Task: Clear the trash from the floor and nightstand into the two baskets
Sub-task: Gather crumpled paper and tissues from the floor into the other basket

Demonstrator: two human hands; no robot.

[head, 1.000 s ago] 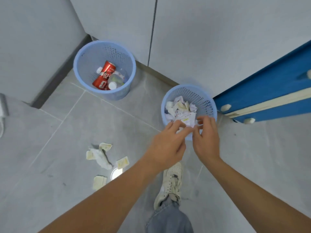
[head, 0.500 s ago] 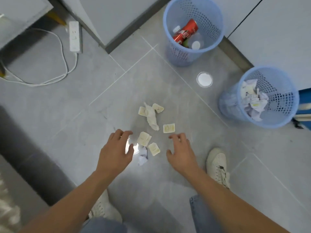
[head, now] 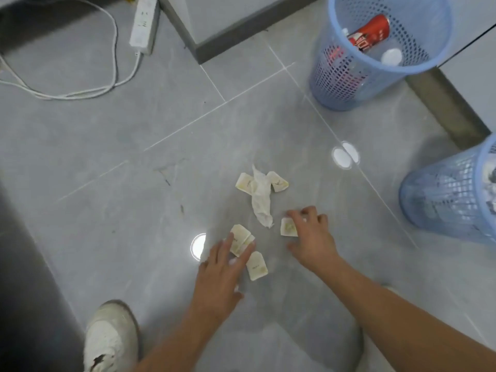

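Several small cream packets lie scattered on the grey tile floor around a crumpled white tissue (head: 260,197). My left hand (head: 222,267) lies flat with its fingers spread, the fingertips on one packet (head: 239,241); a white paper scrap peeks out under the palm. Another packet (head: 257,265) sits just right of that hand. My right hand (head: 312,234) has its fingertips resting on a packet (head: 287,227), thumb apart from it. Two more packets (head: 243,183) (head: 277,181) flank the tissue's top. One blue basket (head: 341,84) holds a red can (head: 371,33); a second blue basket (head: 442,200) holds paper.
A white power strip (head: 143,24) and its looping cable (head: 80,93) lie at the top left. A dark baseboard corner (head: 214,48) juts in at the top. My white shoe (head: 110,336) stands at the bottom left. A dark edge runs along the left side.
My view has swung from the paper basket down to the floor litter. Both hands left the basket and dropped to the packets, each now touching one.
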